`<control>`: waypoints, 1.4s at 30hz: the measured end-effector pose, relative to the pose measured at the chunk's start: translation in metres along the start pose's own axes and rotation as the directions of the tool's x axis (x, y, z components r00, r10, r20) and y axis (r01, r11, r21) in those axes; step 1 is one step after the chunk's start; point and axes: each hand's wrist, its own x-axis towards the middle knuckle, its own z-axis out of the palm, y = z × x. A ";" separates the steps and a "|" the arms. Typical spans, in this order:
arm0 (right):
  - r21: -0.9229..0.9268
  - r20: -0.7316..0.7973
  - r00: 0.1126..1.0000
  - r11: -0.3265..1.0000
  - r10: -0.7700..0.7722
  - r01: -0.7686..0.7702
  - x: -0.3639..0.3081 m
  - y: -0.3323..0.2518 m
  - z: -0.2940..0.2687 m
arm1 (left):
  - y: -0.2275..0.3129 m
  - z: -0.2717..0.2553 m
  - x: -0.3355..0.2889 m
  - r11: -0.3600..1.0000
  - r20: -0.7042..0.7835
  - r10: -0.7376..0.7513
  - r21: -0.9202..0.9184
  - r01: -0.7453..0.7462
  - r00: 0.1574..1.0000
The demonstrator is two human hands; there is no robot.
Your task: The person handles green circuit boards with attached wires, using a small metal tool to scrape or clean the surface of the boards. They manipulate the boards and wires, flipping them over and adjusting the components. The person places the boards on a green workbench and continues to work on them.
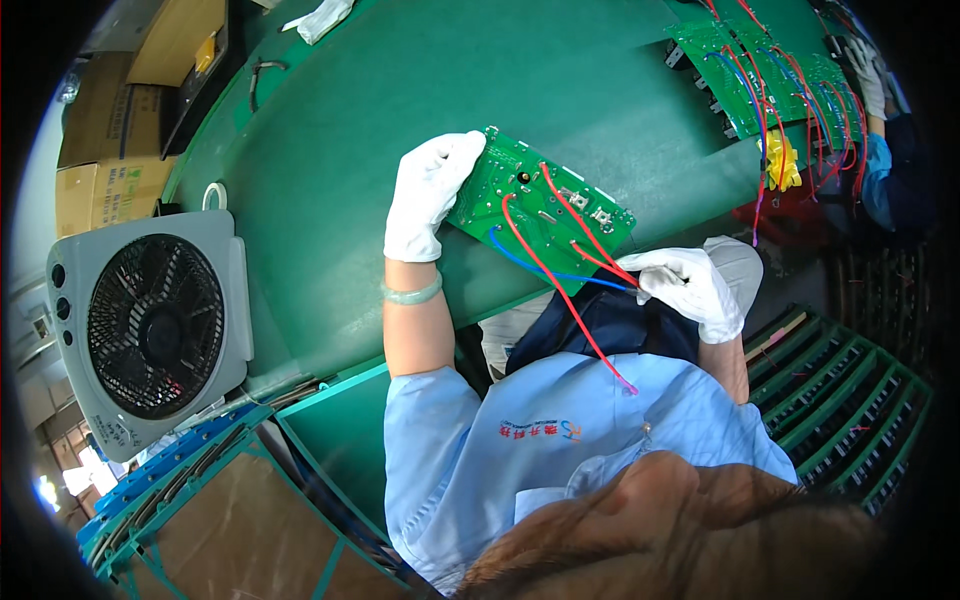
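A green circuit board (535, 205) is held tilted above the table's near edge. My left hand (432, 190), in a white glove, grips its upper left corner. Several red wires and a blue wire (590, 280) come off the board's face. My gloved right hand (685, 288) pinches the blue wire and some red ones beside the board's lower right corner. One long red wire (565, 290) hangs free over my blue shirt, outside the right hand's grip.
A grey box fan (160, 325) stands at the left, near cardboard boxes (115, 150). More wired circuit boards (740, 75) lie at the far right, with a yellow piece (780, 160) beside them. Another person's gloved hand (868, 75) is there. A green slotted rack (840, 400) stands at my right.
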 end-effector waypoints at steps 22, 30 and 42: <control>0.270 -0.045 0.981 0.948 0.189 -0.170 0.011 -0.022 0.016 | -0.005 -0.001 0.006 0.995 0.033 -0.064 0.083 0.061 0.997; 0.601 -0.052 0.987 0.794 0.154 -0.092 0.008 -0.016 0.021 | 0.024 -0.021 -0.003 0.972 0.090 -0.016 0.234 -0.005 0.996; 0.557 -0.015 0.971 0.808 0.240 -0.191 0.012 -0.011 0.012 | 0.036 -0.038 -0.019 0.917 0.240 -0.347 0.289 0.274 0.907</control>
